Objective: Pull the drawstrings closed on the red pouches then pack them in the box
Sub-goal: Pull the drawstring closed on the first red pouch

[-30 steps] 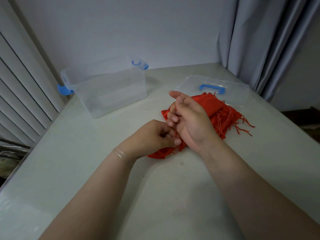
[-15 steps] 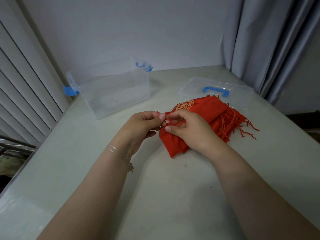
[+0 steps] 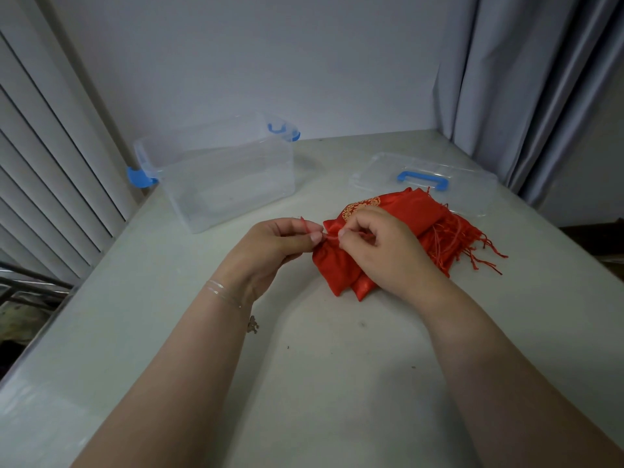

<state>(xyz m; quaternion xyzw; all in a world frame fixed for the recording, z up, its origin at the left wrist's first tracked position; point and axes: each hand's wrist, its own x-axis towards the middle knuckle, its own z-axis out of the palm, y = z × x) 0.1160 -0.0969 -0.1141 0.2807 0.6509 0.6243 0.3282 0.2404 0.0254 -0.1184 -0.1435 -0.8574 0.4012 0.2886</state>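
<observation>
Head camera looked down on the red pouches (image 3: 398, 238), a loose pile lying just past the middle of the table (image 3: 337, 383), its long axis running from the near left up toward the far right, with tasselled cord ends (image 3: 472, 244) trailing off the right side. At the pile's left end the top pouch's mouth faced the hands, and a thin red drawstring (image 3: 305, 226) ran out of it leftward. The left hand (image 3: 270, 244) pinched that drawstring between thumb and forefinger, just beside the mouth. The right hand (image 3: 378, 244) lay over the pouch itself, fingers curled and pinching at the gathered mouth, touching the left hand's fingertips. Both hands were level with each other; the left was the nearer to the clear box (image 3: 219, 170), which stood open and held no pouches, to the far left, well apart from the pile. By my judgement the pull would go leftward along the cord. The lid (image 3: 388, 170) lay flat behind the pile.
</observation>
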